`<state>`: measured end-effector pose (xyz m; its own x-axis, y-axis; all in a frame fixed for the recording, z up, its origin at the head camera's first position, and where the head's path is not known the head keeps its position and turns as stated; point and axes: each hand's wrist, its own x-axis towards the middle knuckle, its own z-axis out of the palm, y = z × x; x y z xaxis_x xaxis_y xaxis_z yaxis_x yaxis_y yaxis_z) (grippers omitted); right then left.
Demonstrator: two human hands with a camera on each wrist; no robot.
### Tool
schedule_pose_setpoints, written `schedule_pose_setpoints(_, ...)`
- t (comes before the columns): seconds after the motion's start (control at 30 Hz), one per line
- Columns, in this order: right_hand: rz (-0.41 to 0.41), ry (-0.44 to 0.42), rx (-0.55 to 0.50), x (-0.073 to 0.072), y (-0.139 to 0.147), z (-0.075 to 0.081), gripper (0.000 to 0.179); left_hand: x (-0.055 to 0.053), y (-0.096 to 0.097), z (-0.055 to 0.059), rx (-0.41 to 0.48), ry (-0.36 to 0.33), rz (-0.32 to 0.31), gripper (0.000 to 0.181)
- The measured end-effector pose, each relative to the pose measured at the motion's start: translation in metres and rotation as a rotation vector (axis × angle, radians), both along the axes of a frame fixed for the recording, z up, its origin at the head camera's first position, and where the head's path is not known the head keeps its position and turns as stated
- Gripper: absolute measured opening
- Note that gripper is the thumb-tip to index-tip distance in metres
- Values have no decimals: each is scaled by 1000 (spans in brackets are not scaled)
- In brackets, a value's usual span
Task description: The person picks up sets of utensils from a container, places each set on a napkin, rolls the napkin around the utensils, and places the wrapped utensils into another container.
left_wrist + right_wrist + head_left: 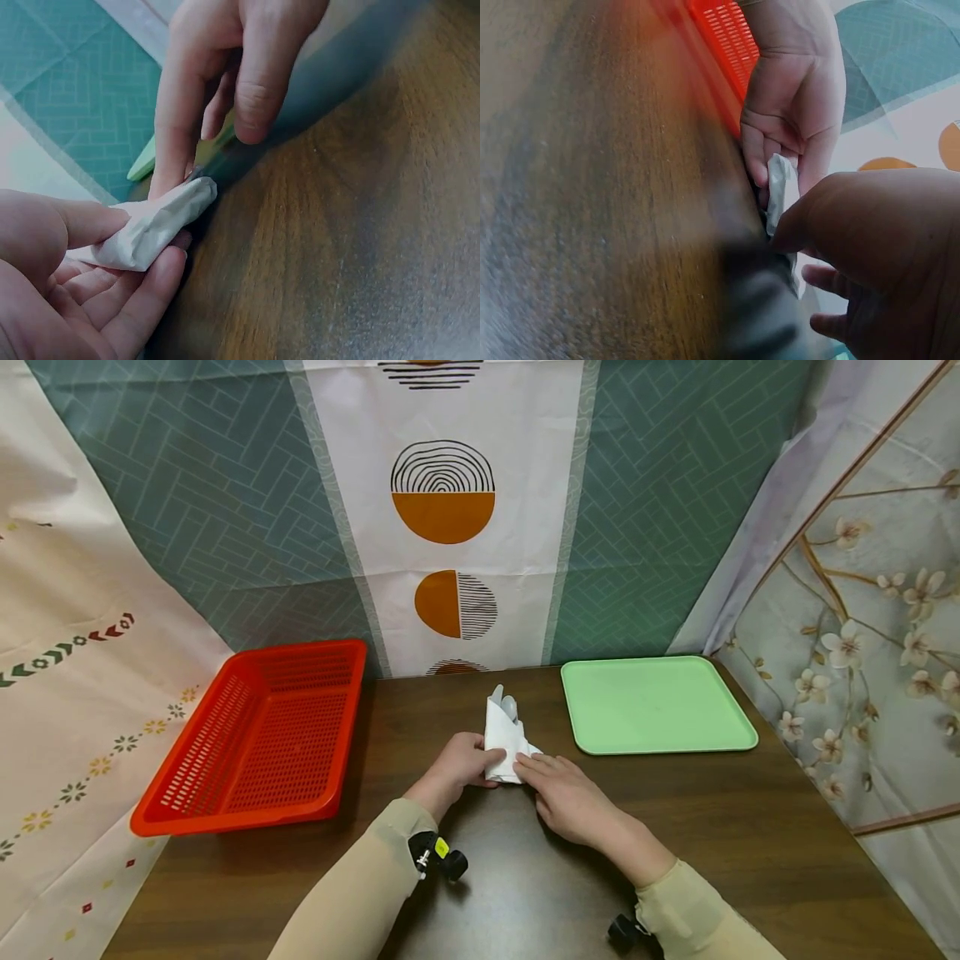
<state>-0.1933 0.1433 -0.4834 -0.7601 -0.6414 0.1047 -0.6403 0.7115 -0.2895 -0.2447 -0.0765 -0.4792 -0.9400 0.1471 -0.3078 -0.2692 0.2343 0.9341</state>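
A folded white napkin [504,745] is wrapped around pieces of cutlery [509,707]; a rounded spoon-like end and a narrower end stick out at its far side. My left hand [459,766] holds the near left part, thumb on top and fingers beneath, as the left wrist view shows. From the other side my right hand [573,799] touches the napkin's right flap with extended fingers. Its thumb hangs apart from the napkin [169,217] in the left wrist view. The wrapped part of the cutlery is hidden.
On the left stands a red plastic basket [341,777] with slotted walls. A light green tray [660,706] lies at the back right of the brown wooden table [510,893]. Patterned curtains [645,527] hang behind and at both sides.
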Motion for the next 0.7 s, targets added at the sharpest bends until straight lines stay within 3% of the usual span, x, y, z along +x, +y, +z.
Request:
schedule_pose_setpoints(0.23,-1,75,5,3,-5,3,52,1,-6,-4,55,17,-2,26)
schedule_pose_setpoints(0.4,-24,155,-5,4,-9,5,52,2,-11,-5,159,26,14,33)
schedule_pose_setpoints(0.7,-57,298,-157,3,-17,10,44,3,-19,-1,362,35,14,40)
